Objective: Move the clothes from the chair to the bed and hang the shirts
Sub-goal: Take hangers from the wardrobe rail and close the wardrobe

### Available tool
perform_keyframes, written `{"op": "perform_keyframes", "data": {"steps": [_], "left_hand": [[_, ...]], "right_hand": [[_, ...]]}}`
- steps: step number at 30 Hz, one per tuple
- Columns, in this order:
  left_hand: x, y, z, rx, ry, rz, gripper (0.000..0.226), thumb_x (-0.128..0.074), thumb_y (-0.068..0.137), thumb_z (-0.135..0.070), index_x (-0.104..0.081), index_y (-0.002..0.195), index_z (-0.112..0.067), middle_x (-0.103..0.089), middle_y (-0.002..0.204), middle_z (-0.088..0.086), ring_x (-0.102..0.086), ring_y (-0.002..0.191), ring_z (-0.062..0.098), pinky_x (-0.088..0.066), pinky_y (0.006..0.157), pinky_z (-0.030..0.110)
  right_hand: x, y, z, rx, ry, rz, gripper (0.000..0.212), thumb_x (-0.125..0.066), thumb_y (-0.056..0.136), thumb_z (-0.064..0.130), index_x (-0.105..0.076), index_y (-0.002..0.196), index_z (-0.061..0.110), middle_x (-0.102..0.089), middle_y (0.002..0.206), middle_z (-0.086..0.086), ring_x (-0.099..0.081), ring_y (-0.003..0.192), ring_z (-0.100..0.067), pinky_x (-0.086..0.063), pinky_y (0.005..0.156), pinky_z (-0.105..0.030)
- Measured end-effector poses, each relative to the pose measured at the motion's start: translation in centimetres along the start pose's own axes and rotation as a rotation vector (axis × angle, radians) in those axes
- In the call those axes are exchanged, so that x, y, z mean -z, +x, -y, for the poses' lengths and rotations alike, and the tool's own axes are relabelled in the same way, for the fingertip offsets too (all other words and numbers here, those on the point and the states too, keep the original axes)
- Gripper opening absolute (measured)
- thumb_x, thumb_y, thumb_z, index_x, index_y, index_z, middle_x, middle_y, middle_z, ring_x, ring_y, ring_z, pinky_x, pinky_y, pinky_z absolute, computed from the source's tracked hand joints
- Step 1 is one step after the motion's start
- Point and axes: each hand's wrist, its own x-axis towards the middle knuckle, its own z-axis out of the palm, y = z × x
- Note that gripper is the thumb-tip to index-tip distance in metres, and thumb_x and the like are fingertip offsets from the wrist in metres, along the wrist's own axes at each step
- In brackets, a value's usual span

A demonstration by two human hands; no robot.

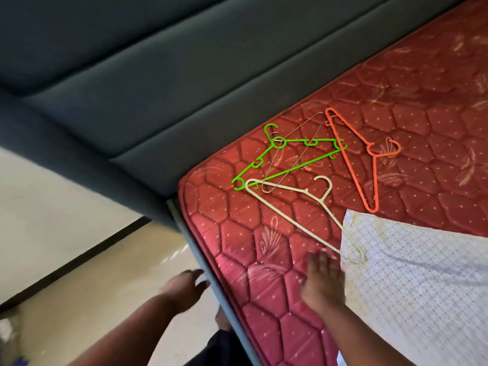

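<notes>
You are reaching with your right hand [323, 276] — fingers spread, holding nothing — toward the cream hanger [287, 207], whose far end lies on the white shirt [412, 273] on the bed [264, 299], so be taking its nearer arm while your left hand [188, 283] is hovering open.

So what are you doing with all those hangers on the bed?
A person is leaning over the bed, getting ready to hang a shirt. Four hangers lie on the red mattress: a green hanger, an orange hanger, a thin wire hanger and a cream hanger. One end of the cream hanger lies on the white shirt. The right hand, fingers straight, reaches toward that hanger. The left hand hovers open by the bed's edge. Neither hand holds anything.
</notes>
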Motion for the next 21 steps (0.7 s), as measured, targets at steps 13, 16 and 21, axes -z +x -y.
{"op": "perform_keyframes", "data": {"steps": [13, 16, 21], "left_hand": [[-1.9, -12.0, 3.0, 0.067, -0.262, -0.234, 0.077, -0.049, 0.095, -0.056, -0.02, 0.155, -0.018, -0.019, 0.162, 0.009, -0.017, 0.149, 0.024, -0.017, 0.119, 0.032], [-3.8, -17.0, 5.2, 0.14, -0.316, -0.291, 0.078, -0.047, 0.095, -0.057, -0.018, 0.156, -0.02, -0.016, 0.162, 0.008, -0.016, 0.149, 0.023, -0.018, 0.119, 0.032], [-8.6, -26.7, 9.3, 0.252, -0.409, -0.383, 0.083, -0.044, 0.092, -0.065, -0.013, 0.156, -0.023, -0.012, 0.163, 0.005, -0.013, 0.15, 0.025, -0.02, 0.12, 0.038]], "right_hand": [[4.1, -9.5, 11.6, 0.435, -0.257, 0.002, 0.069, -0.045, 0.096, 0.034, -0.013, 0.155, 0.021, -0.018, 0.162, -0.009, -0.006, 0.15, -0.032, -0.008, 0.12, -0.051], [4.1, -13.1, 13.1, 0.464, -0.288, -0.057, 0.068, -0.045, 0.095, 0.034, -0.015, 0.155, 0.021, -0.021, 0.161, -0.009, -0.007, 0.15, -0.032, -0.011, 0.12, -0.05], [1.2, -21.7, 15.5, 0.539, -0.378, -0.116, 0.072, -0.05, 0.094, 0.037, -0.014, 0.155, 0.019, -0.024, 0.16, -0.01, -0.007, 0.15, -0.032, -0.012, 0.119, -0.051]]}}
